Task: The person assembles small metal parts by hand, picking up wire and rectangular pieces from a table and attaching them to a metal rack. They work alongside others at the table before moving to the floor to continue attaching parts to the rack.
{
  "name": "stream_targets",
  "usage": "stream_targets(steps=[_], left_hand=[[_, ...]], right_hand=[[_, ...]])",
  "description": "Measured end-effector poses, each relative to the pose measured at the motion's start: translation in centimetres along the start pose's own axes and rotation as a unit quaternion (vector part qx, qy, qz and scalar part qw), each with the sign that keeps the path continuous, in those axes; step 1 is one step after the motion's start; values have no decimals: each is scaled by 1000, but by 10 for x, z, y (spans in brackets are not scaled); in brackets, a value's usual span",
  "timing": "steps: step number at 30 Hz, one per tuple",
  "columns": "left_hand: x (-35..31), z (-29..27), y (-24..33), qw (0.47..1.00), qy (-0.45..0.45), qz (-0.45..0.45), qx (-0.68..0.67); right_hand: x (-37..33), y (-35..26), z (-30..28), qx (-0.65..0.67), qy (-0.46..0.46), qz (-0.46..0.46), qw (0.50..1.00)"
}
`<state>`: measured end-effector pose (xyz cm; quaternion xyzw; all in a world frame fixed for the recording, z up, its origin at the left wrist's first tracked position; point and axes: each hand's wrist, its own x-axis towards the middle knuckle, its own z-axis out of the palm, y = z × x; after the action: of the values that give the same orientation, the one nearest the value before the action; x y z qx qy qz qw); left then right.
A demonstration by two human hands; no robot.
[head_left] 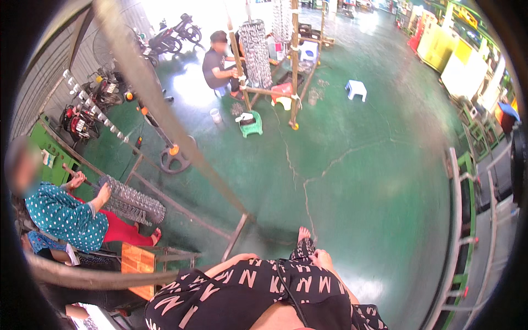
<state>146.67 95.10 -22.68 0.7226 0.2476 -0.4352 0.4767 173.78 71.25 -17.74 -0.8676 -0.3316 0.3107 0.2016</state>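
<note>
My left hand (245, 257) is at my left hip, against my black patterned clothing (247, 286); its fingers are mostly hidden. My right hand (321, 258) is by my right thigh, close to the patterned trouser leg (301, 251). Its fingers look curled, and what they hold, if anything, is hidden. One bare foot (304, 234) shows ahead of me on the green floor (363, 181). Neither hand touches any of the work pieces around.
A metal frame (236, 236) stands to my left. Beyond it, a person in a dotted top (71, 214) handles a bundle of shiny metal pieces (132, 201). Ahead, a seated person (217, 66) works at a hanging bundle (256, 55). A blue-white stool (356, 89) and a green stool (251, 125) stand there. Racks (467, 165) line the right.
</note>
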Motion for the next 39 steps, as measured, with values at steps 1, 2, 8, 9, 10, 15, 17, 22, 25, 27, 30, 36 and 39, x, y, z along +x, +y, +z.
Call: stream_targets(steps=[1,2,8,9,10,15,17,22,25,27,30,36,39], left_hand=[[9,-19,5,999,13,23,-29],[18,-41,10,997,23,42,-52],[55,-151,40,976,122,93,-155],[56,-173,49,974,143,85,-155],[50,-199,64,974,163,59,-145],[46,-315,99,921,330,4,-206],[57,-359,93,879,395,23,-265],[50,-471,73,867,377,-6,-326],[47,-522,71,873,386,-47,-293],[53,-555,66,879,355,-93,-304],[74,-610,53,884,359,-119,-273],[171,-716,-12,944,218,-172,-176],[158,-802,12,961,162,-137,-179]], right_hand=[[33,-12,-26,49,-8,12,999],[59,-18,-46,97,-19,30,995],[216,-14,-60,47,-229,-84,969],[247,8,-40,23,-283,-86,955],[272,4,-40,-22,-337,-21,941],[419,-65,-45,-43,-409,-15,912],[474,-99,-57,-37,-404,-23,914],[587,-190,-107,-13,-361,-21,932],[650,-230,-122,-1,-353,-19,935],[687,-249,-119,5,-364,-12,931],[745,-267,-109,1,-392,-7,920],[879,-296,-75,-19,-469,6,883],[935,-305,-62,-41,-504,19,862]])
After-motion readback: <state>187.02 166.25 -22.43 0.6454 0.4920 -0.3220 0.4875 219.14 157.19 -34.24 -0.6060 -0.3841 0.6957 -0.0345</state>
